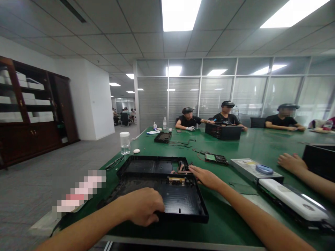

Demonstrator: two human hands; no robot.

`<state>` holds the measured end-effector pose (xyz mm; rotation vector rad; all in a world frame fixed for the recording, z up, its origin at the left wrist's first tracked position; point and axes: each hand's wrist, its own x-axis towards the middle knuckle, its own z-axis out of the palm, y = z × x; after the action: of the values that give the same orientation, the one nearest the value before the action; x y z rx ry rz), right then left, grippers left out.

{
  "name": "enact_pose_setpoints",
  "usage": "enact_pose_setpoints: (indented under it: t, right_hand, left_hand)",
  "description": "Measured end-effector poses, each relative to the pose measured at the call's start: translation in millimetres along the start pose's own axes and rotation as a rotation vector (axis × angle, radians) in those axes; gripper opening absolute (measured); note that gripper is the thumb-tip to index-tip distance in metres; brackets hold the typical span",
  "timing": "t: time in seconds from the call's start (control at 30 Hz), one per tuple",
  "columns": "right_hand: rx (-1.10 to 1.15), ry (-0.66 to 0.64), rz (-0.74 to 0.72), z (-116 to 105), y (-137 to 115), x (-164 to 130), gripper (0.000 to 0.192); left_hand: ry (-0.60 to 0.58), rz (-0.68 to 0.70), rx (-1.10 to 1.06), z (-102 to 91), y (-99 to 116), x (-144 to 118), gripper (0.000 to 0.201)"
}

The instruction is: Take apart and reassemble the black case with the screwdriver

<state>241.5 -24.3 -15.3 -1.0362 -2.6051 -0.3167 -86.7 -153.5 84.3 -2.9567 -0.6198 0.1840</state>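
An opened black plastic casing (157,193) lies before me on the green table, its two shallow halves side by side. Inside, near the right end, are a ribbon cable (181,169) and a tan connector strip (177,180). My left hand (147,205) is closed with curled fingers on the near half, by its front edge; the fingertips are partly hidden. At the right side, where the halves meet, my right hand (205,175) grips the casing's edge close to the cable, fingers together.
To the right are a silver drive unit (246,167) with a blue roll (264,169), a white elongated device (294,199) and a circuit board (216,158). A jar (125,143) and scissors (115,162) stand left. A co-worker's arm (306,170) reaches in; people sit across.
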Motion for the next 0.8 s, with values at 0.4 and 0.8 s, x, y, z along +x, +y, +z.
enact_pose_setpoints:
  t: [0.4,0.8]
  right_hand:
    - [0.188,0.054,0.232,-10,36,-16,0.023]
    - [0.267,0.086,0.244,-3,26,-10,0.017]
  left_hand:
    - [-0.108,-0.152,-0.192,18.2,-54,63,0.036]
    - [0.273,0.05,0.224,78.6,-78,152,0.018]
